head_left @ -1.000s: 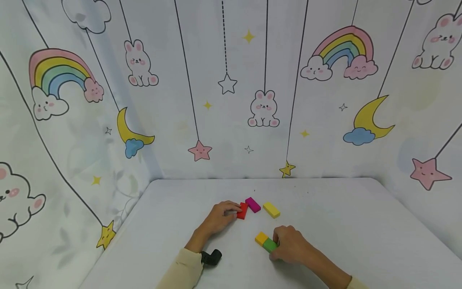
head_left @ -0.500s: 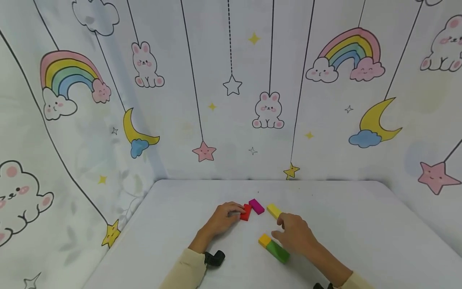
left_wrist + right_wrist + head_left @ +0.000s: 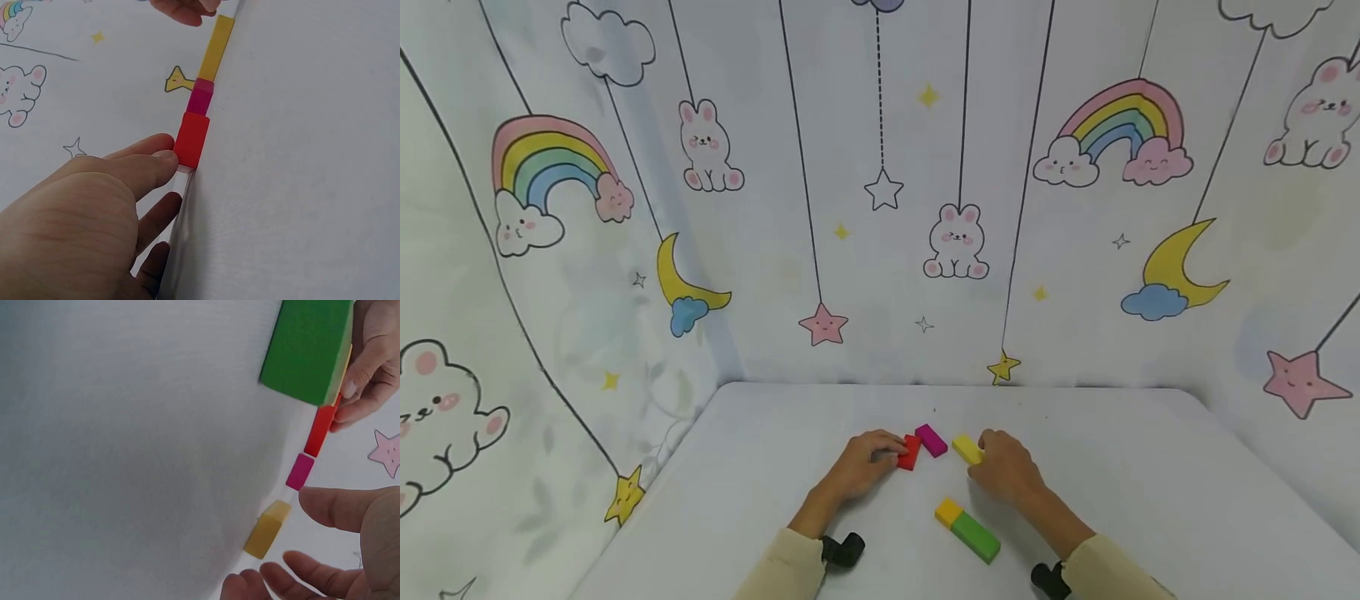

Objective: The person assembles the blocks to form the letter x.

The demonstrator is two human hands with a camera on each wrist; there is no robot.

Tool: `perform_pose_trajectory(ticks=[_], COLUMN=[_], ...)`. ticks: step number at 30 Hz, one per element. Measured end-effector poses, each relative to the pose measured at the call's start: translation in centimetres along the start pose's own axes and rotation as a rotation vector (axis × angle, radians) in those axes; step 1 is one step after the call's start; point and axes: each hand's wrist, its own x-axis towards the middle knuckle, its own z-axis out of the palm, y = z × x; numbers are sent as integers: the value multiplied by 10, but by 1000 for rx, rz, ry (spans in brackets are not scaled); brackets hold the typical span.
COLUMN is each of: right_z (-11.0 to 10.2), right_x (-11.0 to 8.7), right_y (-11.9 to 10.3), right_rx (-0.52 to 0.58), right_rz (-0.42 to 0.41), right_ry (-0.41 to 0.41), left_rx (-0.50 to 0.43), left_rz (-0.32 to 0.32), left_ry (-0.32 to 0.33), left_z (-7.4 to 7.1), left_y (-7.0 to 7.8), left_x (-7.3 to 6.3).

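Note:
On the white table, my left hand (image 3: 861, 465) pinches the end of a red block (image 3: 911, 452) between thumb and forefinger. A magenta block (image 3: 931, 441) touches or nearly touches the red one's far corner. My right hand (image 3: 1009, 467) is at the right end of a yellow block (image 3: 967, 450). In the right wrist view its thumb and fingers are spread on either side of the yellow block (image 3: 265, 531), with a gap between. Nearer me, a green block (image 3: 976, 537) lies end to end with an orange block (image 3: 949, 512).
A white curtain (image 3: 880, 250) printed with rabbits, rainbows and stars stands behind the table (image 3: 760, 417) and along its sides. Black straps with small devices sit on both wrists.
My right hand has left the green block and moved away from me to the yellow block's right end. The left hand stays at the red block. The head view has shifted slightly.

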Motion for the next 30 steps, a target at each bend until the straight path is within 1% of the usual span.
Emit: perform_pose_trajectory(ticks=[2, 5, 10, 16, 19, 25, 30], right_z=[6, 9, 10, 8, 9, 13, 10], right_x=[3, 4, 7, 10, 11, 15, 16], right_y=[0, 0, 10, 10, 9, 8, 9], right_rx=[-11, -25, -31, -4, 10, 43, 84], right_rz=[9, -14, -22, -12, 10, 11, 21], right_ry=[-5, 5, -2, -27, -28, -39, -35], left_rx=[7, 14, 18, 39, 41, 55, 64], left_rz=[0, 11, 15, 1, -3, -26, -40], left_ry=[-4, -7, -10, 14, 13, 20, 25], left_z=[0, 2, 6, 5, 6, 7, 7], left_y=[-1, -2, -1, -2, -2, 0, 0], left_x=[0, 1, 0, -2, -3, -5, -3])
